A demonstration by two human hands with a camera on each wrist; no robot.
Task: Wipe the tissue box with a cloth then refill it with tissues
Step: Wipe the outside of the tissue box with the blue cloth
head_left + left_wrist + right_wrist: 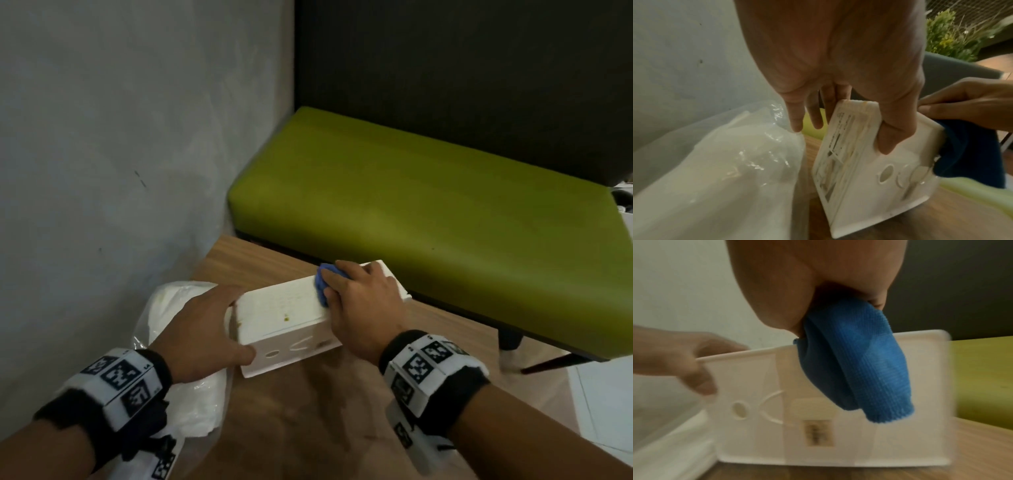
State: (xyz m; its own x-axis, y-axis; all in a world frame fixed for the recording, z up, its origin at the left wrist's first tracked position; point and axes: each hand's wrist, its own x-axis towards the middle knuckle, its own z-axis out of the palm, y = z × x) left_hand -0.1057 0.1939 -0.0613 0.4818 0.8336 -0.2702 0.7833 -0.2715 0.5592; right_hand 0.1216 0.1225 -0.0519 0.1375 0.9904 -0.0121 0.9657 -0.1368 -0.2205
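Note:
A white plastic tissue box stands on the wooden table, with small yellowish stains on its upward face. My left hand grips its near left end, thumb on the front face and fingers behind. My right hand presses a bunched blue cloth onto the box top near its far end. In the right wrist view the blue cloth hangs from my palm over the front of the tissue box. A clear plastic bag of white tissues lies left of the box.
A grey wall runs along the table's left side. A green cushioned bench with a dark backrest stands just beyond the table's far edge. The bag of tissues fills the table's left corner. White floor shows at the right.

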